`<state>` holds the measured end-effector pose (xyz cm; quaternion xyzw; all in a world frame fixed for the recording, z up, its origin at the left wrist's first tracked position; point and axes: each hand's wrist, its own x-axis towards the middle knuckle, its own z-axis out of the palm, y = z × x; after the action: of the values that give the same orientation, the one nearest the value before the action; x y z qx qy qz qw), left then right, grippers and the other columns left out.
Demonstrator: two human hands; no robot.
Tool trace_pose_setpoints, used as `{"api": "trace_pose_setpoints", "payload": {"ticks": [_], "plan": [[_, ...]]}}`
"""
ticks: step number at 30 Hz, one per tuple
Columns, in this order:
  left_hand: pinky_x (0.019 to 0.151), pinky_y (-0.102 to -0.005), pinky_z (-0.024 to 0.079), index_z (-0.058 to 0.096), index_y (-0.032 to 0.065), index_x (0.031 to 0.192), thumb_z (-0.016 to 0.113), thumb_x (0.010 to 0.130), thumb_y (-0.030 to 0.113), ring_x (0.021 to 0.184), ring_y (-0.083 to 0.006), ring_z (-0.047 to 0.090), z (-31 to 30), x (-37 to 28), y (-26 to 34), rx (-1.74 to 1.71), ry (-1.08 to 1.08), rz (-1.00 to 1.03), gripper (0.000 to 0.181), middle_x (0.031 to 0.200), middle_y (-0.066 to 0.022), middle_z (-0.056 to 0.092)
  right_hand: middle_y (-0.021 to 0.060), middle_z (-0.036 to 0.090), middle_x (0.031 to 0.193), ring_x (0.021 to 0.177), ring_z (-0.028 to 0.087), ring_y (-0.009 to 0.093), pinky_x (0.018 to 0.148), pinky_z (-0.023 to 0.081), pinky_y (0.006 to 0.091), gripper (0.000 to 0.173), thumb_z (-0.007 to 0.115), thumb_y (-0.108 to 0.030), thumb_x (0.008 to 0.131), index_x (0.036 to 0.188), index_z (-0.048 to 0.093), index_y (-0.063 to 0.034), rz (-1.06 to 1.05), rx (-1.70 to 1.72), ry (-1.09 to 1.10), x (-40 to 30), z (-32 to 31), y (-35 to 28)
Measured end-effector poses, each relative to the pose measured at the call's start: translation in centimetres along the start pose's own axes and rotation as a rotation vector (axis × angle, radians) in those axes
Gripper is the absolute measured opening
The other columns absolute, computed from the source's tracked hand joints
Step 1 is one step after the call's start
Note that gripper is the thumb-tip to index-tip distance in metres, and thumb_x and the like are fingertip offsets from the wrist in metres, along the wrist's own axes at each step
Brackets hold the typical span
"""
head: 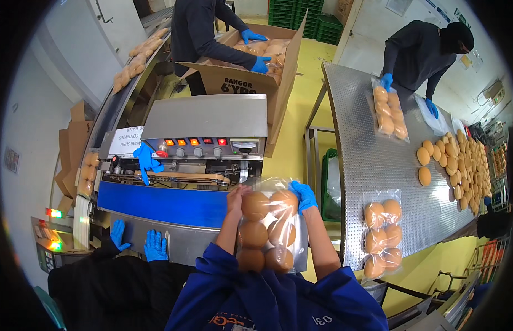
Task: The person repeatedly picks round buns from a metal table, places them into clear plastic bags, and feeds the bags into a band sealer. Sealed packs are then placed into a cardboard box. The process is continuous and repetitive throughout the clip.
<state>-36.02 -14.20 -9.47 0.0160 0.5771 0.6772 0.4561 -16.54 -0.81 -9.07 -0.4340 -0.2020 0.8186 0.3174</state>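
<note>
A transparent plastic bag of several round buns (267, 231) hangs between my hands, close to my body. My bare left hand (235, 200) pinches the upper left corner of the bag. At the upper right corner, my right hand (305, 197), in a blue glove, grips the plastic. The buns lie in two columns, and the bag's upper edge is at the right end of a continuous band sealer (203, 118) with lit switches and knobs. Along the sealer's front runs a blue conveyor belt (161, 205). An empty-looking blue glove (148, 160) is draped over the sealer's left part.
On my right, a perforated metal table (355, 165) bears another bag of buns (382, 240) and a heap of loose buns (467, 165). A co-worker there holds a bagged pack (389, 109). Another reaches into a cardboard box (240, 80). Beside me on the left rest a co-worker's gloved hands (156, 245).
</note>
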Motion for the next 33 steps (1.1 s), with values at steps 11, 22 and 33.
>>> {"api": "trace_pose_setpoints", "payload": {"ticks": [11, 22, 33], "plan": [[0.063, -0.0226, 0.044, 0.057, -0.0005, 0.085, 0.056, 0.076, 0.018, 0.069, -0.0136, 0.055, 3.3, -0.2, -0.4, 0.341, -0.218, 0.086, 0.020, 0.075, -0.0074, 0.058, 0.0117, 0.059, 0.076, 0.068, 0.056, 0.019, 0.062, 0.047, 0.0292, 0.010, 0.055, -0.002, 0.069, 0.078, 0.058, 0.0010, -0.150, -0.404, 0.000, -1.4, -2.1, -0.7], [0.076, -0.0291, 0.044, 0.050, -0.0060, 0.093, 0.052, 0.077, 0.010, 0.085, -0.0218, 0.055, -1.6, 0.0, 2.3, -0.013, -0.061, -0.156, 0.023, 0.091, -0.0152, 0.056, 0.0152, 0.056, 0.078, 0.068, 0.056, 0.024, 0.062, 0.047, 0.0357, 0.012, 0.050, -0.011, 0.078, 0.076, 0.051, 0.0007, -0.027, 0.062, 0.004, -0.2, 2.5, 0.6], [0.043, -0.0181, 0.036, 0.057, -0.0017, 0.077, 0.053, 0.077, 0.010, 0.049, -0.0064, 0.046, 0.2, -2.1, 1.8, 0.039, 0.094, -0.072, 0.013, 0.067, -0.0037, 0.057, 0.0044, 0.049, 0.067, 0.060, 0.045, 0.013, 0.057, 0.040, 0.0274, 0.011, 0.051, -0.012, 0.077, 0.071, 0.051, -0.0027, -0.468, -0.239, 0.226, 0.5, -0.6, 1.9]]}}
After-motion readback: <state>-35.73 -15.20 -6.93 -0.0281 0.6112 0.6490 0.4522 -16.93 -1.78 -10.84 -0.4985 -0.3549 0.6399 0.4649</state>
